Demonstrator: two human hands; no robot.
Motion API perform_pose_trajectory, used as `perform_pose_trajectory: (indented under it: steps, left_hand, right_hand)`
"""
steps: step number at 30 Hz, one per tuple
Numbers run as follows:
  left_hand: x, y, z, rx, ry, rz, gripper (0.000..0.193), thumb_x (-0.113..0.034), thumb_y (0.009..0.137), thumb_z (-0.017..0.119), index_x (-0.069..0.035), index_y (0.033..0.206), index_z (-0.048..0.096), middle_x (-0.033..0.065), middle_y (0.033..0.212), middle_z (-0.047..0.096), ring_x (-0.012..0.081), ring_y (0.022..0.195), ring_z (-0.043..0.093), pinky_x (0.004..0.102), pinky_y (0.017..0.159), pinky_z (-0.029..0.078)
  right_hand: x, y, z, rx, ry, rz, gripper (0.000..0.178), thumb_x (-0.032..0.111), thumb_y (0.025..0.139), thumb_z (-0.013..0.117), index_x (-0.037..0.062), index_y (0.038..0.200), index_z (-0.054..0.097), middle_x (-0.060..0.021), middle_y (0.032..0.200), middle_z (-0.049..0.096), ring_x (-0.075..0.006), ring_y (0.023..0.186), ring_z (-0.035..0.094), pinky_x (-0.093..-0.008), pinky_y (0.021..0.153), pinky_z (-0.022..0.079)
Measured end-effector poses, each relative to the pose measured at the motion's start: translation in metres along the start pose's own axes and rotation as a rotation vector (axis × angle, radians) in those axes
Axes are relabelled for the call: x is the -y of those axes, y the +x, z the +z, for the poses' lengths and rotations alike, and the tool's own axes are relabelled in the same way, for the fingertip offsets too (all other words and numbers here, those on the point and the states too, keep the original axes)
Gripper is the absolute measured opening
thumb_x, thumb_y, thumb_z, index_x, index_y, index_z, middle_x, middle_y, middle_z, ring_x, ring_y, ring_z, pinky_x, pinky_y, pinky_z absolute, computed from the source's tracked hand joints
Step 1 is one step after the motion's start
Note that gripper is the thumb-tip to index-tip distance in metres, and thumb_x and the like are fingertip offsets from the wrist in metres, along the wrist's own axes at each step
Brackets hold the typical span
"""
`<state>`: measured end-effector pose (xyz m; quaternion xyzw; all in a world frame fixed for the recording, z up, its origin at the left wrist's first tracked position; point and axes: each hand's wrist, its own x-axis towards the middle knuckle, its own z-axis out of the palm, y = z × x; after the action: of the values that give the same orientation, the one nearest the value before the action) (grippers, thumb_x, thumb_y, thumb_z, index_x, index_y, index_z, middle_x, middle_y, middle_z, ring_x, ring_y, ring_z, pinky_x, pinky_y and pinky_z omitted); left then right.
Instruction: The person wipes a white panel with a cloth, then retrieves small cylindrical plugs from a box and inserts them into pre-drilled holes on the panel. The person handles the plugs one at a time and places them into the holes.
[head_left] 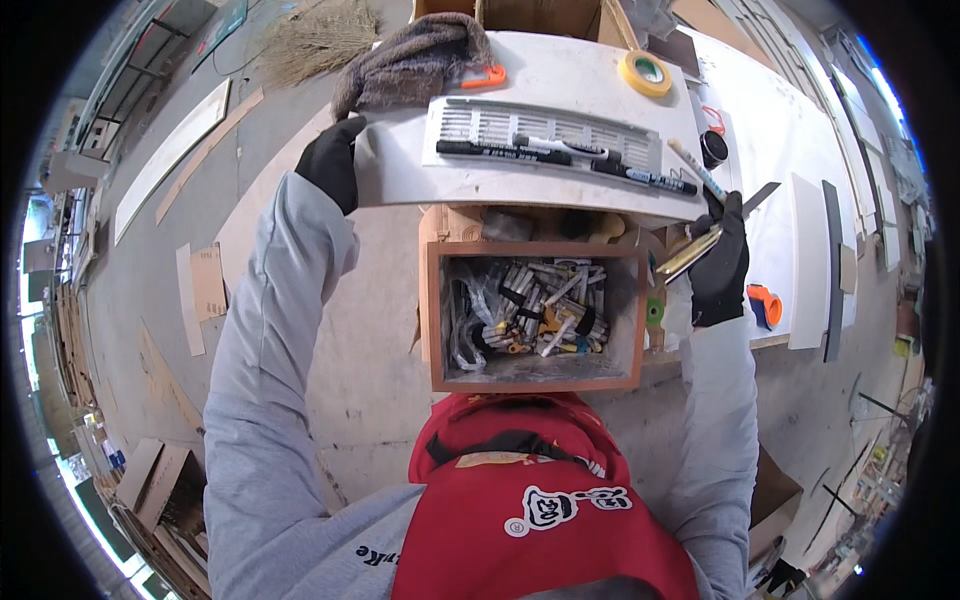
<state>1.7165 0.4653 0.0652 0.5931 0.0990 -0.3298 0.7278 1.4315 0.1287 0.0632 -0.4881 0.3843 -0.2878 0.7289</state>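
One gloved left hand (332, 165) at white board (398, 165), grip unclear; right hand (722, 270) — fingers around slim yellowish strip (690, 252)

Grey scuffed floor (372, 405); white board (172, 165) lying left; rack (150, 52) upper left; bright light along left edge.

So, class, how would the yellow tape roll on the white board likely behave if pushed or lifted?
Lying flat, the yellow tape roll would probably slide rather than roll. Its round rim suggests it could roll if stood on edge. Its thick ring should likely keep its shape when lifted.
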Motion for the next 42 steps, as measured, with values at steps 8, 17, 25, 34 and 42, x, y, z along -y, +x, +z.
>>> perform_pose_trajectory:
  steps: [8,17,25,34,42]
  left_hand:
    - [0.013,-0.015,-0.014,-0.080,-0.042,0.352,0.033,-0.027,0.093,0.046,-0.001,0.113,0.054,0.0109,0.105,0.062,0.0195,0.092,0.059,0.0299,0.086,0.045]
    - [0.184,-0.140,-0.056,-0.565,0.581,0.294,0.026,-0.022,0.091,0.053,-0.002,0.106,0.060,0.0034,0.089,0.064,0.0125,0.075,0.060,0.0238,0.062,0.047]
    - [0.261,-0.189,0.005,0.439,1.271,0.436,0.016,-0.019,0.082,0.059,-0.010,0.093,0.066,0.0112,0.084,0.066,0.0272,0.075,0.064,0.0361,0.065,0.051]
    - [0.278,-0.161,0.046,0.533,1.270,0.702,0.024,-0.025,0.085,0.054,-0.010,0.101,0.062,0.0135,0.090,0.063,0.0317,0.079,0.061,0.0416,0.068,0.049]
    - [0.284,-0.153,0.048,0.634,1.434,0.397,0.024,-0.022,0.085,0.049,-0.006,0.099,0.061,0.0199,0.092,0.063,0.0378,0.083,0.060,0.0444,0.075,0.048]
  right_hand:
    - [0.011,0.008,-0.014,0.015,0.065,-0.119,0.038,0.029,0.097,0.037,-0.0007,0.119,0.047,-0.0173,0.111,0.058,-0.0066,0.081,0.054,-0.0212,0.061,0.047]
    - [-0.029,-0.101,-0.099,-0.239,-0.024,0.050,0.027,0.034,0.094,0.048,0.0070,0.098,0.050,0.0038,0.075,0.047,-0.0026,0.061,0.043,-0.0158,0.049,0.034]
    - [-0.107,-0.148,-0.117,-0.260,-0.333,0.227,0.016,0.020,0.087,0.060,0.0047,0.091,0.057,0.0000,0.074,0.054,-0.0059,0.061,0.048,-0.0192,0.054,0.038]
    - [-0.141,-0.150,-0.098,-0.035,-0.997,-0.089,0.035,0.038,0.079,0.066,0.0048,0.086,0.058,-0.0100,0.074,0.058,-0.0232,0.066,0.057,-0.0332,0.064,0.045]
    - [-0.177,-0.150,-0.107,-0.003,-1.192,-0.292,0.028,0.036,0.079,0.064,0.0080,0.082,0.059,-0.0131,0.074,0.058,-0.0314,0.069,0.058,-0.0411,0.061,0.044]
